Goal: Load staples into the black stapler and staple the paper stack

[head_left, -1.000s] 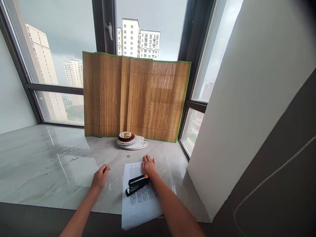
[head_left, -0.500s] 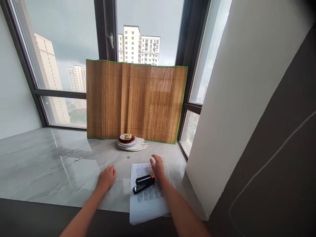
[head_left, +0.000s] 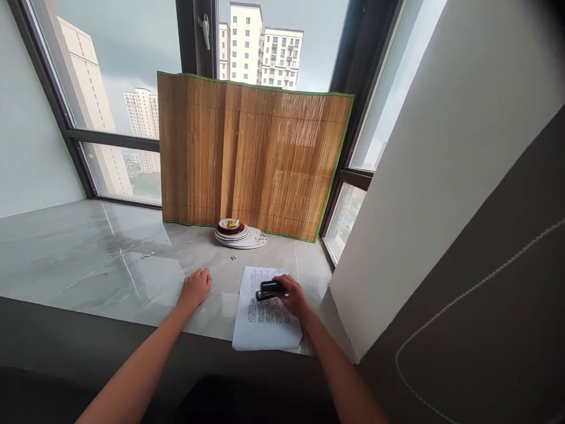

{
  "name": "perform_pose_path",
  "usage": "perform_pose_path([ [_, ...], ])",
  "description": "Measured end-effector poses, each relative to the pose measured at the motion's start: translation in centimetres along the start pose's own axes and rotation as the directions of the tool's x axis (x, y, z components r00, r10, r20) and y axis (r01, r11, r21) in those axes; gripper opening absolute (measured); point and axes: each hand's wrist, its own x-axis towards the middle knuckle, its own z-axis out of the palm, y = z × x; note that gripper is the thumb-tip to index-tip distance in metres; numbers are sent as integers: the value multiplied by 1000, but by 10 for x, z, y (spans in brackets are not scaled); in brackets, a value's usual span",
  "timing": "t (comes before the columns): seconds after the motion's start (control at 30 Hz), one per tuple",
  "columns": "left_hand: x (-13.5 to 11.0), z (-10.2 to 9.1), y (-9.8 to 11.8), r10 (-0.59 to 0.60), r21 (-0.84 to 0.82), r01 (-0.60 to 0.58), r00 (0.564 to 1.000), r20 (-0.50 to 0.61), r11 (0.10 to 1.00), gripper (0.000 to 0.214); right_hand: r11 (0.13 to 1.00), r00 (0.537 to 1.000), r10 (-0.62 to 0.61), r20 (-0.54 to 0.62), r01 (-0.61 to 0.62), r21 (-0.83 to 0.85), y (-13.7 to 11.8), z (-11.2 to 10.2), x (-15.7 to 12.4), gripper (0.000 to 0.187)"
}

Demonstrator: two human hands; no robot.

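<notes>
Gripping the black stapler [head_left: 270, 290], the right hand [head_left: 295, 298] closes around it over the printed paper [head_left: 267, 312] on the marble surface [head_left: 132, 265]. Whether it is lifted clear is hard to tell. Keeping the left hand [head_left: 196, 287], resting loosely curled and empty beside the sheet, on the paper would steady it.

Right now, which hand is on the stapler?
The right hand: its fingers close around the black stapler lying on the printed sheet. The left hand rests on bare countertop.
</notes>
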Motion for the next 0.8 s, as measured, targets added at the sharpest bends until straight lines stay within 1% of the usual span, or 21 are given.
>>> perform_pose_path([
  [0.07,0,0,0,6,-14,-6,1000,1,1000,34,997,983,69,-171,-65,31,18,-19,-7,31],
  [0.13,1,1,-1,19,-24,-19,1000,3,1000,33,989,937,142,-320,-148,8,35,-36,-15,31],
  [0.23,1,2,5,62,1,-62,997,-35,998,30,958,868,200,-454,-271,-96,55,-48,-22,35],
  [0.3,2,3,18,137,-4,-137,988,-68,991,27,933,824,212,-526,-331,-143,64,-48,-23,37],
  [0.33,2,3,28,194,-37,-197,978,-71,980,26,924,809,212,-548,-349,-157,68,-48,-23,38],
  [0.4,7,2,54,333,-169,-339,941,-62,925,22,918,807,209,-553,-356,-173,73,-46,-22,38],
  [0.47,16,1,85,490,-318,-482,869,-59,816,18,922,832,210,-514,-344,-179,78,-45,-21,38],
  [0.5,23,0,99,537,-370,-523,840,-74,767,18,923,843,215,-494,-340,-179,79,-45,-21,38],
  [0.53,31,1,113,563,-395,-546,822,-84,739,17,923,848,222,-482,-342,-177,81,-45,-21,37],
  [0.6,50,4,135,620,-439,-581,782,-68,685,19,919,845,247,-474,-360,-162,83,-45,-22,37],
  [0.7,73,19,154,715,-480,-643,698,-47,597,28,914,838,285,-465,-384,-132,83,-44,-22,37],
  [0.73,78,25,157,733,-484,-659,679,-53,576,31,912,839,293,-458,-389,-129,83,-44,-22,37],
  [0.8,83,38,162,750,-482,-681,658,-73,551,38,905,841,303,-448,-401,-141,81,-44,-20,37],
])
